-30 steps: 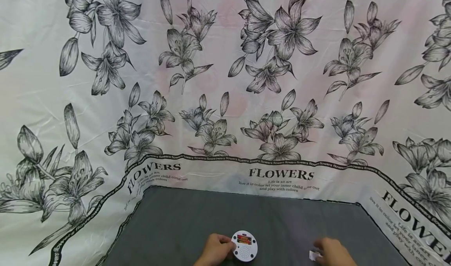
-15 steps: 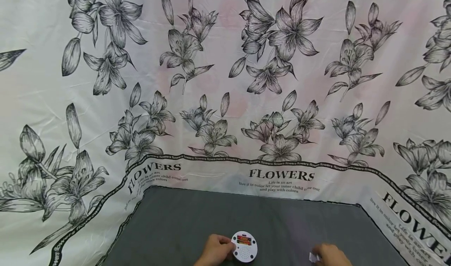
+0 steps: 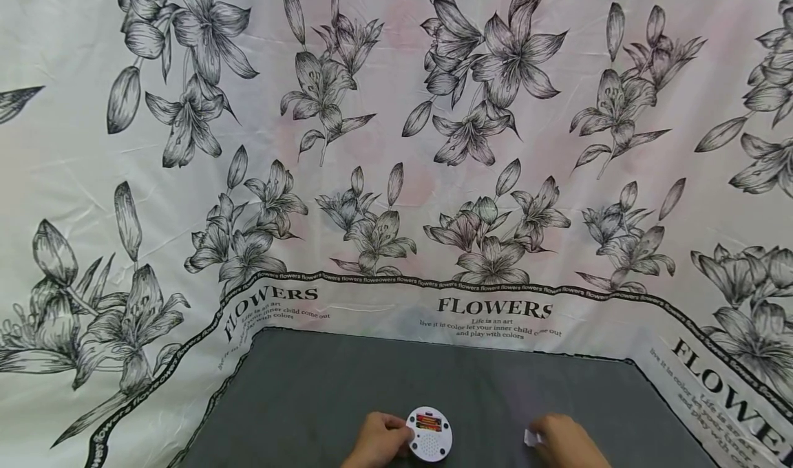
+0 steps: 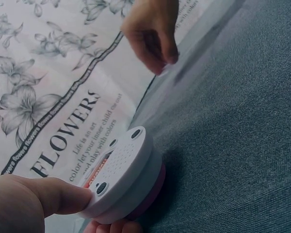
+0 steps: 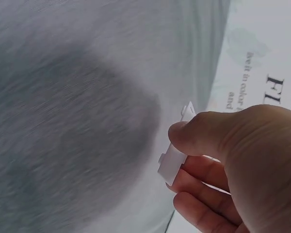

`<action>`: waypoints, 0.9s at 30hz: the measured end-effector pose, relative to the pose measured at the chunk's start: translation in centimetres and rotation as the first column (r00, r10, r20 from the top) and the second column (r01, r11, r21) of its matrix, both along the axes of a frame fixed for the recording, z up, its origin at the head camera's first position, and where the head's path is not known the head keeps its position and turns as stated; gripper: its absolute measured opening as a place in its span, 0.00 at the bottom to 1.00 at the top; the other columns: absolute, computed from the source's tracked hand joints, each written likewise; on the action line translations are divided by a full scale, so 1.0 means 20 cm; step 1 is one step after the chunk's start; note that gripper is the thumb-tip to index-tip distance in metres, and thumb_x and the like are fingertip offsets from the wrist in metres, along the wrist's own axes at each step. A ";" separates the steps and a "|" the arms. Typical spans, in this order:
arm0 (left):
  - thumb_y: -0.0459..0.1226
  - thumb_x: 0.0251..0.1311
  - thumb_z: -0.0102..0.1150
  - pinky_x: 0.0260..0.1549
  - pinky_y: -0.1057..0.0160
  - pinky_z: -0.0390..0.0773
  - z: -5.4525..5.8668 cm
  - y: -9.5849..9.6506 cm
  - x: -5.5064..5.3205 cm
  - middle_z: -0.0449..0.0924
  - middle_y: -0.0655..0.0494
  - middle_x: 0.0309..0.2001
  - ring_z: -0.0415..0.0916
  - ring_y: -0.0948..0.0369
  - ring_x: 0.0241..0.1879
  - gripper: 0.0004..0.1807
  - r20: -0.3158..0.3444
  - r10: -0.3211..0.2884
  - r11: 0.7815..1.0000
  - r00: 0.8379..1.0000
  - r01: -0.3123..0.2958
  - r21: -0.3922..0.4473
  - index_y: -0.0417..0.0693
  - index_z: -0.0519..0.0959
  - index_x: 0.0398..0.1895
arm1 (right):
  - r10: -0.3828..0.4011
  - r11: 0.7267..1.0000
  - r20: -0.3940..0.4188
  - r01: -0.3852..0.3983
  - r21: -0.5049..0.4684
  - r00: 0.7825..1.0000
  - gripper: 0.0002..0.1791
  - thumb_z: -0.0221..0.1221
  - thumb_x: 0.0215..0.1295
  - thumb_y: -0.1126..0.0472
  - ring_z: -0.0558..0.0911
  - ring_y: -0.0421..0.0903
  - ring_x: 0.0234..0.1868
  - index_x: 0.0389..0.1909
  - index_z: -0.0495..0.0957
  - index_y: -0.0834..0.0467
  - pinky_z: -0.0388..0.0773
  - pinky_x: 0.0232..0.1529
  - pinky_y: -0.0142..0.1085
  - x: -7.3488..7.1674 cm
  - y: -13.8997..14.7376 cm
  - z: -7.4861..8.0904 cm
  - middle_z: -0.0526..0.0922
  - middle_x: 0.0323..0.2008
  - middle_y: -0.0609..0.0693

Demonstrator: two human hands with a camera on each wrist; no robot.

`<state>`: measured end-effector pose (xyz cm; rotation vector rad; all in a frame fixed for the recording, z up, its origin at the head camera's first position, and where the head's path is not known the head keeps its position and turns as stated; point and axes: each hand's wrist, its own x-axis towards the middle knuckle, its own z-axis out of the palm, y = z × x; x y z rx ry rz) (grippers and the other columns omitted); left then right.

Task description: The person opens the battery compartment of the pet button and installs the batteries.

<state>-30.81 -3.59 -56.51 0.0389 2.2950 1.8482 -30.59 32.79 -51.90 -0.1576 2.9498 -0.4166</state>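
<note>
A round white battery-powered device (image 3: 429,442) shows its underside, with dark feet, a grid of small holes and an uncovered compartment holding orange-red batteries (image 3: 429,422). My left hand (image 3: 379,439) grips its left edge, thumb on the underside and fingers beneath. In the left wrist view the device (image 4: 123,170) is tilted and its far side is pinkish purple. Off to the right, my right hand (image 3: 566,442) pinches a small white plastic battery cover (image 5: 174,158) between thumb and fingers. Small tabs stick out along the cover's edge. The hand and cover are apart from the device.
A dark grey cloth-covered table (image 3: 347,371) lies under both hands. Behind it and at its sides hangs a white curtain (image 3: 384,227) printed with black lilies and lettering.
My right hand has picked the battery cover up off the table and moved left with it, toward the device. The left hand and device have stayed almost still.
</note>
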 end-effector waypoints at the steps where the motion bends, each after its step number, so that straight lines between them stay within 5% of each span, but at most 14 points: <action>1: 0.31 0.63 0.66 0.32 0.62 0.89 0.00 0.00 0.00 0.88 0.53 0.32 0.86 0.61 0.29 0.10 0.000 0.000 1.000 1.000 0.000 -0.002 0.30 0.88 0.42 | 0.010 1.000 -0.028 -0.010 -0.002 1.000 0.05 0.71 0.66 0.70 0.85 0.49 0.34 0.33 0.88 0.57 0.86 0.42 0.52 0.00 -0.01 0.00 0.87 0.31 0.49; 5: 0.31 0.63 0.66 0.31 0.62 0.89 0.00 0.00 0.00 0.88 0.53 0.32 0.86 0.61 0.29 0.10 -0.001 0.005 1.000 1.000 -0.005 -0.009 0.30 0.88 0.41 | 0.084 0.996 -0.182 -0.087 -0.008 0.980 0.09 0.74 0.60 0.69 0.82 0.41 0.30 0.28 0.87 0.52 0.83 0.35 0.45 -0.02 -0.06 0.01 0.85 0.28 0.42; 9: 0.31 0.62 0.66 0.30 0.63 0.88 0.00 0.00 0.01 0.87 0.53 0.31 0.86 0.61 0.28 0.10 -0.022 0.007 1.000 1.000 -0.007 0.005 0.30 0.88 0.41 | 0.221 0.973 -0.330 -0.230 0.011 0.918 0.10 0.74 0.56 0.70 0.77 0.34 0.27 0.28 0.86 0.51 0.77 0.29 0.39 -0.04 -0.10 0.03 0.83 0.26 0.38; 12: 0.30 0.60 0.65 0.29 0.63 0.88 -0.01 0.00 0.01 0.87 0.54 0.30 0.86 0.61 0.27 0.10 -0.052 0.007 1.000 0.999 -0.006 0.025 0.30 0.88 0.40 | 0.291 0.950 -0.393 -0.310 0.016 0.872 0.11 0.73 0.55 0.71 0.74 0.32 0.27 0.28 0.86 0.50 0.74 0.27 0.36 -0.06 -0.14 0.04 0.81 0.25 0.38; 17: 0.30 0.61 0.65 0.29 0.63 0.88 -0.01 0.00 0.01 0.88 0.53 0.30 0.86 0.61 0.27 0.10 -0.046 0.011 1.000 0.999 -0.010 0.021 0.29 0.88 0.40 | 0.312 0.939 -0.463 -0.345 0.014 0.830 0.11 0.74 0.54 0.71 0.74 0.32 0.27 0.27 0.87 0.50 0.75 0.27 0.35 -0.06 -0.26 0.08 0.81 0.26 0.37; 23: 0.31 0.62 0.65 0.31 0.62 0.89 0.00 0.00 0.01 0.88 0.53 0.31 0.87 0.60 0.28 0.10 -0.031 0.008 1.000 0.999 -0.007 0.008 0.29 0.88 0.41 | 0.285 0.944 -0.476 -0.330 -0.012 0.832 0.12 0.75 0.55 0.70 0.72 0.31 0.28 0.28 0.86 0.49 0.74 0.27 0.34 -0.05 -0.40 0.13 0.77 0.26 0.38; 27: 0.31 0.63 0.65 0.31 0.63 0.88 0.01 0.00 0.01 0.88 0.53 0.31 0.87 0.61 0.28 0.10 -0.015 0.013 1.000 1.000 -0.013 -0.008 0.30 0.88 0.41 | 0.308 0.932 -0.493 -0.363 -0.016 0.813 0.11 0.75 0.56 0.70 0.75 0.33 0.30 0.31 0.87 0.51 0.77 0.29 0.34 -0.06 -0.47 0.15 0.81 0.28 0.40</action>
